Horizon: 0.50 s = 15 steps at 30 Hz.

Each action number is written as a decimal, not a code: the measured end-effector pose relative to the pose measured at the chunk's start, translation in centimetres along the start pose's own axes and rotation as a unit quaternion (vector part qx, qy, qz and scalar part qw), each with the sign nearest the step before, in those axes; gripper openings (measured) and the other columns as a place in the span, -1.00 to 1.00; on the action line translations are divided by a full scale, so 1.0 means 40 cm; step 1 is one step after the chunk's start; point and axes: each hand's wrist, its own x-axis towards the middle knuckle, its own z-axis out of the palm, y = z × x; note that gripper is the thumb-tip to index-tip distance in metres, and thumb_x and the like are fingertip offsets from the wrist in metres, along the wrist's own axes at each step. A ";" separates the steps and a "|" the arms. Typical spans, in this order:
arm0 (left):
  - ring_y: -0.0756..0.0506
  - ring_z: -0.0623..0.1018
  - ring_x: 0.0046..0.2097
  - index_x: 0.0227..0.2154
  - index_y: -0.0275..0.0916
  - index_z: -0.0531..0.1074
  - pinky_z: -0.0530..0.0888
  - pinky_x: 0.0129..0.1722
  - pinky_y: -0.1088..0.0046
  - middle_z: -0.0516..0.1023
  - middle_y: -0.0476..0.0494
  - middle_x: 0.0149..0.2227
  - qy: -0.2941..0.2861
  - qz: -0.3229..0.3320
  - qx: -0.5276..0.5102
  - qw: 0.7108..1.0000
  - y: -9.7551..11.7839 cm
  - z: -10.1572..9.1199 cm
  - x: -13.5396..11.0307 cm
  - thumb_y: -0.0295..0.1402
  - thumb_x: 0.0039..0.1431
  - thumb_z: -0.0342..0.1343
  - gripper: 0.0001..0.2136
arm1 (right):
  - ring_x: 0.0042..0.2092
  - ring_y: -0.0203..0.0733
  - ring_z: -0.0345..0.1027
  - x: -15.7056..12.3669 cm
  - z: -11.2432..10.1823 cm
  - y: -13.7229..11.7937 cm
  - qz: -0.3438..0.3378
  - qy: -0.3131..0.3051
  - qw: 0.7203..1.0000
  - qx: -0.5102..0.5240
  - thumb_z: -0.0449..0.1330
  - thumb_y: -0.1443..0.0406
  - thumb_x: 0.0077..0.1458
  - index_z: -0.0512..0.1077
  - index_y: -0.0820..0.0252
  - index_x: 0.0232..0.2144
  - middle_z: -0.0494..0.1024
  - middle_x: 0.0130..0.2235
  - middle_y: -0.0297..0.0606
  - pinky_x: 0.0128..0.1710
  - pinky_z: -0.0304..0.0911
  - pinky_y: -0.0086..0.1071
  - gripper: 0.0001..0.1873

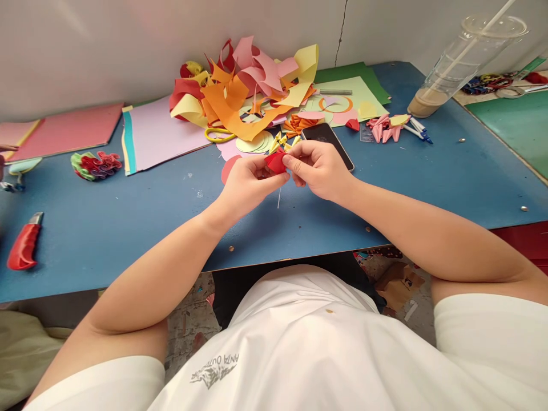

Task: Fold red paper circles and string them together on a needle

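Observation:
A small folded piece of red paper (276,162) is held above the blue table between both hands. My left hand (252,181) pinches it from the left, thumb along the lower side. From the right, my right hand (319,166) grips its edge between thumb and fingers. Just behind the fingers lie folded yellow paper pieces (278,141) and folded orange ones (302,123). A phone (334,142) rests partly behind my right hand. Pale green paper circles (256,144) are stacked beyond my left hand. A thin white strip hangs below the hands.
Curled paper scraps (226,103) heap against the wall, with yellow-handled scissors (220,135) at their front. A red utility knife (25,242) lies far left. Folded pink pieces (385,128), pens (418,130) and a tall plastic cup (454,68) stand right. Paper sheets (171,128) lie left.

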 end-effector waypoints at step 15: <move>-0.03 0.48 -0.31 -0.51 -0.18 0.75 0.46 -0.23 0.37 0.64 -0.05 -0.43 0.016 -0.022 -0.025 0.999 -0.010 -0.008 0.005 -0.29 0.04 0.57 -0.86 | -0.47 -0.34 0.35 0.010 -0.021 -0.009 0.031 -0.049 0.998 0.030 0.66 -0.19 0.23 0.57 0.16 -0.25 0.54 -0.45 -0.40 -0.51 0.32 -0.42 -0.39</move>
